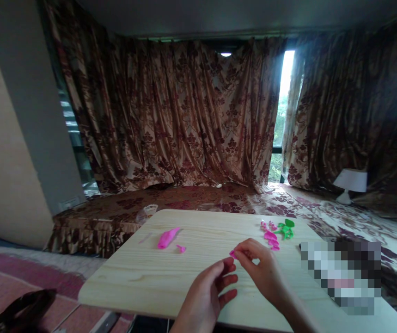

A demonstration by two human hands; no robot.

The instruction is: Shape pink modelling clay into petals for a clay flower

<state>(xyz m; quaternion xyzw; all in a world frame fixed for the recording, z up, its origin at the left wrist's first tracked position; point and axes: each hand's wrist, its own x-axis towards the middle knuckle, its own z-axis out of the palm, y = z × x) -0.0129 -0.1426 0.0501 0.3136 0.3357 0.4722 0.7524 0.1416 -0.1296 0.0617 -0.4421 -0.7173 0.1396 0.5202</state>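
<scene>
Over the near part of a light wooden table [170, 273], my two hands meet. My right hand [262, 270] pinches a small pink piece [232, 253] between thumb and forefinger. My left hand [208, 291] is curled, its fingertips touching the same pink piece. A larger pink petal-like piece [167, 237] and a small pink scrap [181, 249] lie on the table to the left. Several pink pieces [271, 236] and a green leaf-like piece [285, 229] lie at the far right.
A clear plastic cup [147, 212] lies by the table's far left corner. A white lamp [350, 184] stands on the patterned bedding at the right. Brown patterned curtains [184, 115] hang behind. A blurred patch [340, 277] covers the table's right side.
</scene>
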